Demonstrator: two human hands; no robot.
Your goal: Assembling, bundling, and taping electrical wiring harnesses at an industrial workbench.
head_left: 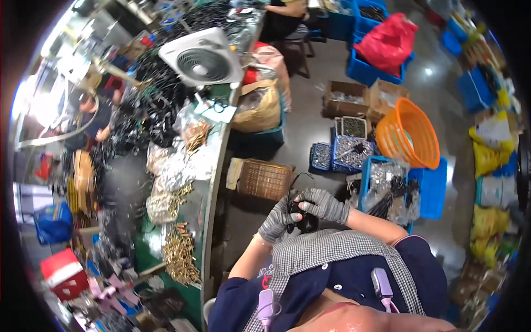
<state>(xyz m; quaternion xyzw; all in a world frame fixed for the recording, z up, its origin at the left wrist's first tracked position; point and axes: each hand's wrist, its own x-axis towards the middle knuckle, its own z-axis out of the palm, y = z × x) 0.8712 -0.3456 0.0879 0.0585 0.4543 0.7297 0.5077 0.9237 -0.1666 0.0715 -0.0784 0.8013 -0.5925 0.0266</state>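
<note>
Your gloved left hand and right hand meet just above your lap, fingers pinching a small black part with a thin black wire looping far of it. The cluttered worktop lies to your left, blue bins on the floor to your right.

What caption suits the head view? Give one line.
Gloved left hand and right hand grip a black cabled part beside a cluttered workbench.

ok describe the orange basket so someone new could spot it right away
Start at the grey floor right of the long workbench, among the blue bins of metal parts. The orange basket lies tipped on its side there. It is the only round, slatted orange container; its neighbours are square blue crates and cardboard boxes.
</note>
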